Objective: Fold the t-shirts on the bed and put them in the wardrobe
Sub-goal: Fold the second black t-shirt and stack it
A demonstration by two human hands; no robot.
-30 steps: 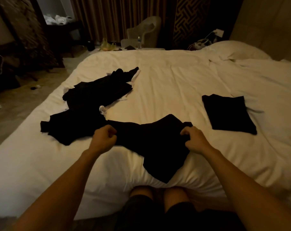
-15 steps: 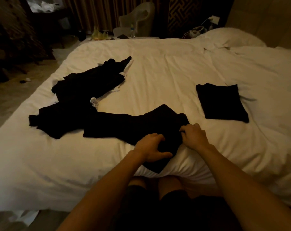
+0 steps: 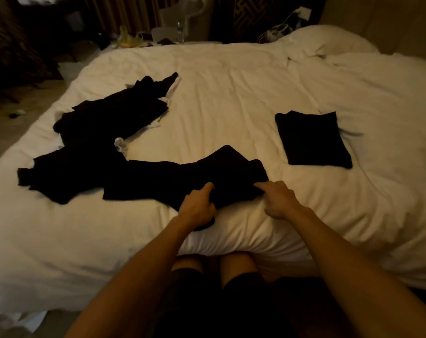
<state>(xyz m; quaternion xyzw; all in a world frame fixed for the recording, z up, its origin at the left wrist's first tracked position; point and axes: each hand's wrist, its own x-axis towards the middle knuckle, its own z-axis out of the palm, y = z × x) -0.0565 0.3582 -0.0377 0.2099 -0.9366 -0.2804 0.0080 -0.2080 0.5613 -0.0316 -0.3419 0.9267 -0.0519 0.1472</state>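
Pinching the near edge of a black shirt (image 3: 182,181), we had both hands low on the bed (image 3: 231,89), close to its near side. Our left hand (image 3: 197,209) curled its fingers round a bunch of the cloth, with a dark bit showing under the palm. Our right hand (image 3: 278,200) gripped the shirt's right corner between thumb and bent fingers. The shirt lay spread leftward across the bed, its far end touching a loose pile (image 3: 104,123) of more black clothes. Well apart to the right sat a folded shirt (image 3: 313,140), flat and roughly square.

We judged the shirt light and wholly limp: it would sag wherever it was not held, and bunch rather than keep an edge. It looked matte, so slipping seemed a small worry, but the soft bed under it gave no firm surface to press a fold against. The best hold, in our view, was at two corners or at both ends of a seam, hands apart, so the cloth hung taut between them. A single grab in the middle would only make a lump. The room was dim and the cloth black, so we could not tell how many layers were perhaps doubled under our fingers. With the pile so near, a careless pull might drag a neighbour along.
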